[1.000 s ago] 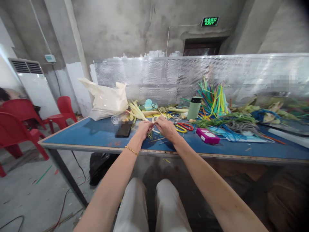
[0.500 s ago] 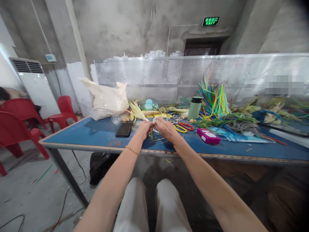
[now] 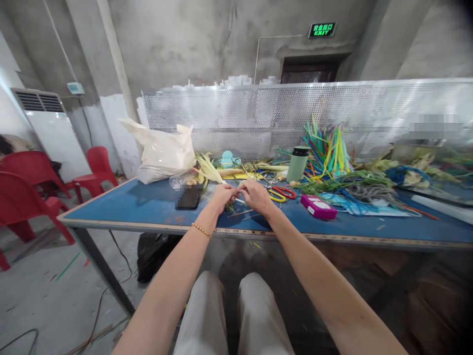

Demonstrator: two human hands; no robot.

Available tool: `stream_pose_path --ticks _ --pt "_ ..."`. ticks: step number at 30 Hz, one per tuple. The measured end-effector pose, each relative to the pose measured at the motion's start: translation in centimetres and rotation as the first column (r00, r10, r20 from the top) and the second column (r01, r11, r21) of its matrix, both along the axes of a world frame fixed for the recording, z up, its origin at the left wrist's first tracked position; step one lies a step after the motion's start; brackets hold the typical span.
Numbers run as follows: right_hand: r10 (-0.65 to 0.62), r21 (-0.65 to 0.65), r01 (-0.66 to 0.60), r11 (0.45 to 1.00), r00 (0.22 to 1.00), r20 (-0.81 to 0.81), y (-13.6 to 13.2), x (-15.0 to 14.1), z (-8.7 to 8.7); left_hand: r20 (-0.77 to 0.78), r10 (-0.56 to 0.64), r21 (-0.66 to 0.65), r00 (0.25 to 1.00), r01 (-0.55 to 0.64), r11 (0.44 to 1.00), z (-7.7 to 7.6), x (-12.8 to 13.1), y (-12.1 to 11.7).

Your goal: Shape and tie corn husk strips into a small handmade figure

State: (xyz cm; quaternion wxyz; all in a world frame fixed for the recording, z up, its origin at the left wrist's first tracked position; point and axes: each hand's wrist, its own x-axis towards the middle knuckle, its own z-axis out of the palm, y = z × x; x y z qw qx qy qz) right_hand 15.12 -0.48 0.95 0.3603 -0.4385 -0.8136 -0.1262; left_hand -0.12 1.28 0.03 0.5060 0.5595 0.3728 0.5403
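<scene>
My left fingers (image 3: pixel 229 191) and right fingers (image 3: pixel 245 190) are bent in, tips pinched on a small pale piece (image 3: pixel 241 185)—mostly hidden, so I cannot tell its shape. It is over the tabletop (image 3: pixel 136 204), near the middle of its near edge. For such fine work I'd pinch lightly, close to the tips, one side steadying while the other adjusts; squeezing hard could crease or split it. Thin green scraps (image 3: pixel 230 206) lie beneath, pale husks (image 3: pixel 209 169) just beyond. Left of me is a phone (image 3: pixel 191 198); right, yellow-handled scissors (image 3: pixel 278 198) and a purple box (image 3: pixel 318 207)—wrists well away from those, I'd say.
</scene>
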Motion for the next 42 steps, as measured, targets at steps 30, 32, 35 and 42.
stream_pose_path --ticks 30,32,35,42 --pt "0.119 0.121 -0.102 0.987 0.982 -0.145 0.7 0.0 0.3 0.176 -0.003 0.001 0.984 0.003 1.000 0.0 -0.5 0.5" --pt "0.083 0.099 -0.075 0.992 0.994 -0.073 0.5 -0.1 0.3 0.183 -0.012 -0.006 0.983 0.013 1.000 0.0 -0.4 0.4" --pt "0.022 0.087 -0.022 0.996 1.000 0.000 0.2 -0.2 0.3 0.197 -0.011 -0.026 0.980 0.017 1.000 0.2 -0.3 0.2" --pt "-0.059 0.103 0.047 0.994 0.991 0.119 0.1 -0.2 0.2 0.182 -0.033 -0.037 0.983 0.040 0.999 0.3 -0.2 -0.1"
